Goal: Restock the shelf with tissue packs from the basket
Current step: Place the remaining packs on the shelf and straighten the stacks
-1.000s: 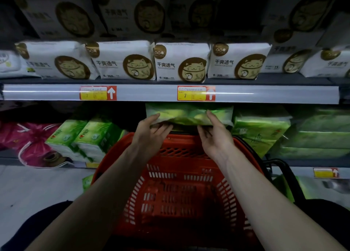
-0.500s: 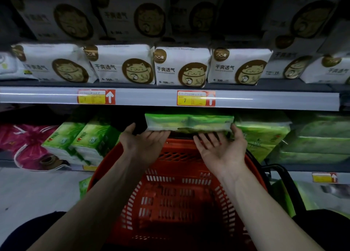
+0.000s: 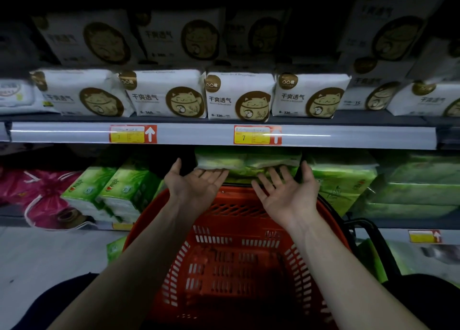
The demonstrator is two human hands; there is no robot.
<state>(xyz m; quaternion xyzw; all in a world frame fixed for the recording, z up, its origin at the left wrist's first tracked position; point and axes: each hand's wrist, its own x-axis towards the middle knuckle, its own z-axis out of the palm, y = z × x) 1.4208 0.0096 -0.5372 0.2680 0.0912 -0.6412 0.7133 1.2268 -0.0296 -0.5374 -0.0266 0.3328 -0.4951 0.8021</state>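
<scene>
**Green pack going onto lower shelf**

Both hands palm-up, fingers spread under the tissue pack (image 3: 247, 161): left hand (image 3: 196, 184) & right hand (image 3: 286, 190) prop it from below, not clenched. Pack sits high in the lower shelf slot, just under the price rail (image 3: 224, 135), above the red basket (image 3: 239, 242). Risk: soft pack sags or slides off flat palms back into basket. Tight headroom under the rail; green stack (image 3: 343, 182) close on right, dark gap on left.
</scene>
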